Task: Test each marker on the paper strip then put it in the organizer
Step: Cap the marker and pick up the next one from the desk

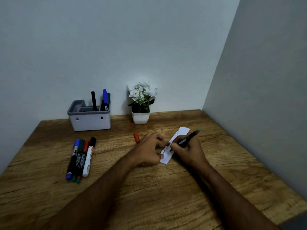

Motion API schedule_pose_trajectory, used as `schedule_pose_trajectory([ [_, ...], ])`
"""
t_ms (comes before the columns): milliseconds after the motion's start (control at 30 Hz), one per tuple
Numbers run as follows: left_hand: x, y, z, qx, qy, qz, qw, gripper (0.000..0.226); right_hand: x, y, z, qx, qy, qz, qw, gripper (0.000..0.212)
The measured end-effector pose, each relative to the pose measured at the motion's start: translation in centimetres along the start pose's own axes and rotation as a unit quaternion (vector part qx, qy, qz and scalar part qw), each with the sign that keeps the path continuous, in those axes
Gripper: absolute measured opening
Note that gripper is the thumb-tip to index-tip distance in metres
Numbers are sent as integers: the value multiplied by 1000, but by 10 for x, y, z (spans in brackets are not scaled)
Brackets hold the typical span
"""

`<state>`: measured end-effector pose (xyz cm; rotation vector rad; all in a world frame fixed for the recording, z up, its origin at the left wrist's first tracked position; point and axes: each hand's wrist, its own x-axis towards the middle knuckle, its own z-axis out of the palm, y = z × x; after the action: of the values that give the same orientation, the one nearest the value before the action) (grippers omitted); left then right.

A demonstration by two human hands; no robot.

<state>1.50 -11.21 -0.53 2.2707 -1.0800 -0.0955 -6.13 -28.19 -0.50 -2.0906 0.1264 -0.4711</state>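
Thin white paper strip point(172, 143) is light, slides easily: left hand point(149, 149) fingers curled, pinning it; right hand point(188, 149) fingers pinching black-barrelled marker point(186, 139) mid-barrel.

We find no legible text. The markers point(80, 159) on the table carry printed labels, too small to read. The paper strip point(174, 143) bears handwritten test marks, which we cannot decipher as letters or numbers.

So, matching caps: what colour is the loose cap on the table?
Red cap, clearest in the head view.
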Motion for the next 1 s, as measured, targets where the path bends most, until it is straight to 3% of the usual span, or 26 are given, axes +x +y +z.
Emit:
schedule_pose_trajectory([
  [300,1,-3,2,1,6,1,1000,42,1,-3,3,-31,-26,-2,999,19],
  [500,0,-3,3,-8,13,-6,1000,41,4,-5,2,-41,6,14,999,18],
  [600,0,-3,2,-19,12,-13,1000,48,2,-6,-1,13,20,42,999,18],
  [700,1,-5,-1,-68,23,-22,997,57,4,-9,-9,104,81,79,988,15],
  [867,3,-5,-7,-145,111,-39,982,43,17,-17,-31,210,111,98,966,14],
  [1000,4,-8,-28,-89,232,-105,963,27,23,-24,-37,243,109,59,962,22],
])
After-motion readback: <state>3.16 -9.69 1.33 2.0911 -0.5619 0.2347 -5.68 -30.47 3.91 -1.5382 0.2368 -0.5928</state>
